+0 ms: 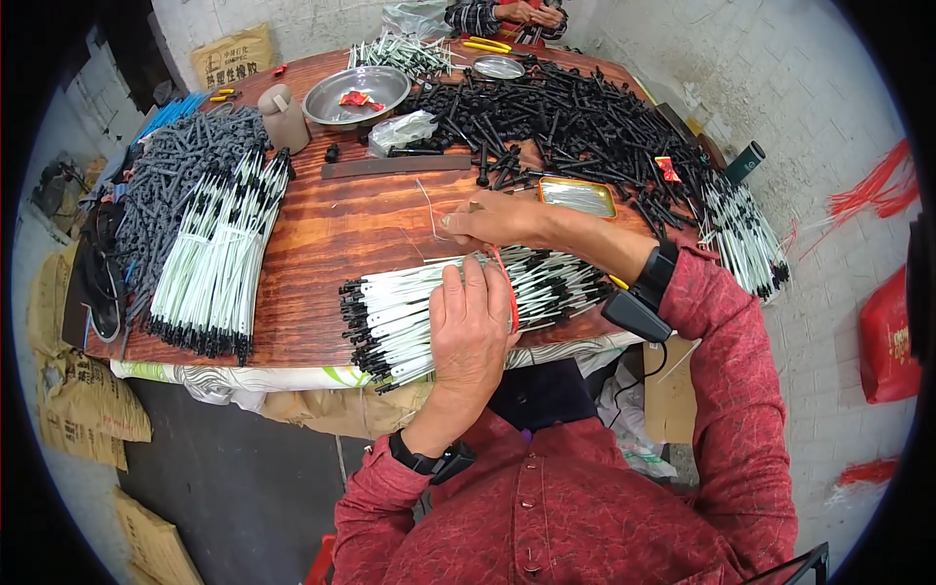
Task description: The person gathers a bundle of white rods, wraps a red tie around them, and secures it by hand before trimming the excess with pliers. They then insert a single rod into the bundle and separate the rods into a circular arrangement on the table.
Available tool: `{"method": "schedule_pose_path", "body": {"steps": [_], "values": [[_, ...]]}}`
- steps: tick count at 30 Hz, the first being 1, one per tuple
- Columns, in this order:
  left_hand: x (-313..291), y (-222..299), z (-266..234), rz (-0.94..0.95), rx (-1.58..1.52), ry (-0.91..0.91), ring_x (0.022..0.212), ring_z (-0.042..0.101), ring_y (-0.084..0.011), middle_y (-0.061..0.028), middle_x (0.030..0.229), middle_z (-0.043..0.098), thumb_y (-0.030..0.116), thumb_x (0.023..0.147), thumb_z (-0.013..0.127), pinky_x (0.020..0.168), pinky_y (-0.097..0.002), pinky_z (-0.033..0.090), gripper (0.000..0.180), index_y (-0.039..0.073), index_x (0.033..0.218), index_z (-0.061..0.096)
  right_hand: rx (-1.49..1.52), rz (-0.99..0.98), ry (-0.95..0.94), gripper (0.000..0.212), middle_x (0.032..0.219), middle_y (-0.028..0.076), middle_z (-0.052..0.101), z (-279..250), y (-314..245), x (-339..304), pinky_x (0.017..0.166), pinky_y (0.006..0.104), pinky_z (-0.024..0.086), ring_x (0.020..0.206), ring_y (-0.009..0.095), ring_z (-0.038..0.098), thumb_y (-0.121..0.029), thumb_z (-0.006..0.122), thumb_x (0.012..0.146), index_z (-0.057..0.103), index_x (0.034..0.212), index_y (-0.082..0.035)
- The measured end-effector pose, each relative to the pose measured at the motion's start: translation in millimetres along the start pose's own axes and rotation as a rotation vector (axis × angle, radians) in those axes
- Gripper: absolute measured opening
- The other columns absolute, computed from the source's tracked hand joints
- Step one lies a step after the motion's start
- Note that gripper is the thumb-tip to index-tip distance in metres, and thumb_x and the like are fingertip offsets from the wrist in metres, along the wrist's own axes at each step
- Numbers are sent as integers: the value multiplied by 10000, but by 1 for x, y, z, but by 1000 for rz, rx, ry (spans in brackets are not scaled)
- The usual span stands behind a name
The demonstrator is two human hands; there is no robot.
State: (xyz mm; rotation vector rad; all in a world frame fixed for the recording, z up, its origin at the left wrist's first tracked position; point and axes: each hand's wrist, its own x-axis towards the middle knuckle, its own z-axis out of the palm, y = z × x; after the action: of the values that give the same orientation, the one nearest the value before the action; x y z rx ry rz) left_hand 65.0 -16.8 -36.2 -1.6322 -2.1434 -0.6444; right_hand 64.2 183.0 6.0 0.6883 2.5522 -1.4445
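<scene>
A bundle of thin white rods with black ends [395, 307] lies crosswise at the table's near edge. My left hand [468, 331] presses on it from above, fingers together and bent over the rods. Round the bundle, just right of those fingers, runs a red cord [513, 292]. Its upper part leads to my right hand [487, 219], which is closed in a pinch above the bundle. A thin pale strand [426, 200] sticks out left of the right fingertips. The right palm and the bundle's underside are hidden.
A second tied rod bundle [214, 263] lies left, beside grey plastic parts [161, 185]. Black parts [585, 117] cover the far right, near a yellow-rimmed tin [577, 197]. A metal bowl [356, 93] and flat dark bar [395, 168] lie behind. Another person's hands [529, 14] show at the far edge.
</scene>
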Motion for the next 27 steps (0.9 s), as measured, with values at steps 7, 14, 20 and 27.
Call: {"method": "schedule_pose_path", "body": {"steps": [7,14,20,27], "values": [[-3,3,-5,-7,-4,15,1230,538,-364,-181,1317,563,320,520,927,1007,-444,444,956,-12,1331,545,469,118,201,369,616,-44,455,11,-6,-26,539,298,325,579,101,392,-347,592,973,524,694,-115],[-7,8,7,-43,47,62,1243,526,-371,-182,1361,543,264,453,973,1014,-472,417,1132,-46,1422,475,883,-243,11,480,599,-77,307,16,-1,-54,507,268,213,559,56,259,-337,554,1042,348,635,-186],[7,12,-14,-60,56,-57,1237,532,-317,-158,1315,554,320,548,929,992,-421,437,973,-83,1347,546,1105,-362,41,479,587,-74,289,23,10,-72,515,275,206,550,67,256,-306,550,1054,348,638,-184],[34,15,-39,-50,80,-442,1241,499,-303,-129,1264,536,363,511,969,996,-426,423,1026,-37,1358,551,1162,-431,-24,477,582,-72,287,31,13,-86,521,283,213,556,73,268,-284,547,1056,362,630,-176]]}}
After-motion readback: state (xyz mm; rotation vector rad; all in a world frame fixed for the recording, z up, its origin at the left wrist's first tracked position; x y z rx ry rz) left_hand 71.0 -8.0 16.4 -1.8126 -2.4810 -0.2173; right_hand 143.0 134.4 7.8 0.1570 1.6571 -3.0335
